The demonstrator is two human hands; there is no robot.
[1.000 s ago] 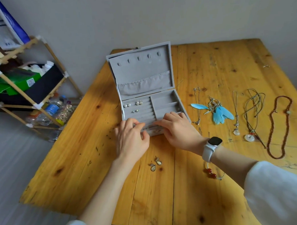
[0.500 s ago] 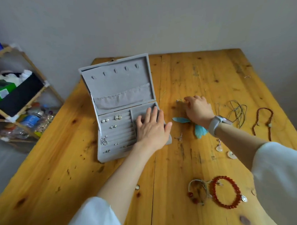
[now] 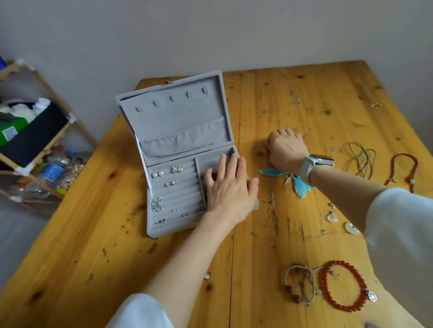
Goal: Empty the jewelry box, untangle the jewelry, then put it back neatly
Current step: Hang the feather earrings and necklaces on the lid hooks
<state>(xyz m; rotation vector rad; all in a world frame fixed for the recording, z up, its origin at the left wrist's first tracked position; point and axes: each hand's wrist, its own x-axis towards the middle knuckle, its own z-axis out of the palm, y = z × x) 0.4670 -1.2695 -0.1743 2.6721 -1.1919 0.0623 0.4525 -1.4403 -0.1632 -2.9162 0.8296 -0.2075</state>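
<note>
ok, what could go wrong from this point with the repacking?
Left hand presses flat on the open jewelry box; a shove could shake the earrings off their rolls. Right hand's forearm lies over the blue feather piece and may drag it into the cord necklace.

Matt grey velvet jewelry box [image 3: 174,121], scuffed wooden table [image 3: 294,106]

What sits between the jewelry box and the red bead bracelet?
Head view: mostly bare wooden table between the jewelry box and the red bead bracelet; only the corded bracelet lies there, right beside the red one.
</note>
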